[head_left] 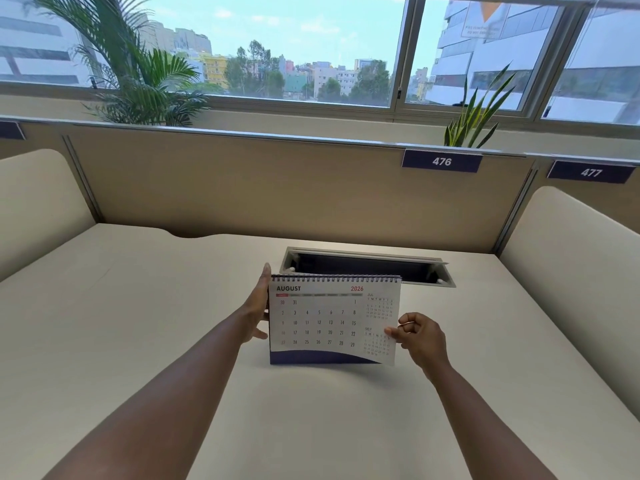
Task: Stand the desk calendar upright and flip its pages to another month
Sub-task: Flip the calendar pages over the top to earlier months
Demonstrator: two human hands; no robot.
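Note:
The spiral-bound desk calendar [325, 320] stands upright on the cream desk [138, 306], its front page reading AUGUST 2026. My left hand [258, 313] lies flat against the calendar's left edge, fingers pointing up toward the spiral, thumb in front near the lower left. My right hand [420, 337] pinches the right edge of the front page between thumb and fingers. That page's lower right corner is lifted off the dark blue base and curls toward me.
An open cable tray slot [367, 268] is sunk in the desk just behind the calendar. Beige partitions rise at the back and both sides, with tags 476 [442, 161] and 477 [591, 172]. Plants stand behind the partition under the window.

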